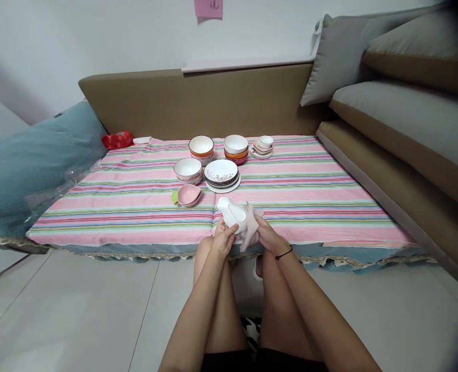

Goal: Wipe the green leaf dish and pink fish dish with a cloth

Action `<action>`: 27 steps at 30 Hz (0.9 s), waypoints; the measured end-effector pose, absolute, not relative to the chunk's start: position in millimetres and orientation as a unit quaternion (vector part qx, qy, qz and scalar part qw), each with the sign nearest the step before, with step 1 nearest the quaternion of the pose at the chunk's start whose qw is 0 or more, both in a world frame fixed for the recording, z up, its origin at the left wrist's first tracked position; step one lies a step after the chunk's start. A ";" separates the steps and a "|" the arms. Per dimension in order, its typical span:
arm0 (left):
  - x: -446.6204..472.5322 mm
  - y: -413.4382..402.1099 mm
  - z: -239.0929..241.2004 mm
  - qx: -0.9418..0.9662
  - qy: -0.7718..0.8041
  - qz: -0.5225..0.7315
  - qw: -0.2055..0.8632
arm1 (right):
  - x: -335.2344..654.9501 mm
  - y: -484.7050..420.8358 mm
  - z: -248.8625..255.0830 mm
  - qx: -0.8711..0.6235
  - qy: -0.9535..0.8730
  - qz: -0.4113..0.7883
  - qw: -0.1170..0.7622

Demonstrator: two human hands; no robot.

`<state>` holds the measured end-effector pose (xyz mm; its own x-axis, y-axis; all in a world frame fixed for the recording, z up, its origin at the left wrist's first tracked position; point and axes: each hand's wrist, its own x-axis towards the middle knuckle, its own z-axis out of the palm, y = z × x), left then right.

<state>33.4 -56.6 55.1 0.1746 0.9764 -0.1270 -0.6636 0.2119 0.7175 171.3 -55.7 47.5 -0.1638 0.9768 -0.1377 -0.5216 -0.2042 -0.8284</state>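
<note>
My left hand [224,238] is closed around a small white dish [232,213], holding it tilted over the near edge of the striped cloth [310,191]. My right hand [263,233] grips a pale pink cloth [251,227] pressed against the dish's right side. Both hands hover just above my knees. A pink heart-shaped dish with a green tab [188,195] lies on the cloth a little to the left of the hands.
Behind them on the cloth sit a stack of patterned plates [222,174], a white bowl [187,169], two stacks of bowls [201,148] [235,148] and small saucers [263,146]. A brown sofa back [198,101], grey cushions [403,108], a teal pillow [31,165] surround it.
</note>
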 end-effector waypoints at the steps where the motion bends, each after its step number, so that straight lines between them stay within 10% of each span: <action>1: 33.3 -56.1 55.3 0.263 0.298 0.576 0.715 | 170.6 -56.3 48.0 -0.354 -0.324 0.688 0.544; 27: 23.4 -51.6 56.4 0.209 0.302 0.534 0.761 | 182.3 -52.4 45.8 -0.385 -0.253 0.606 0.648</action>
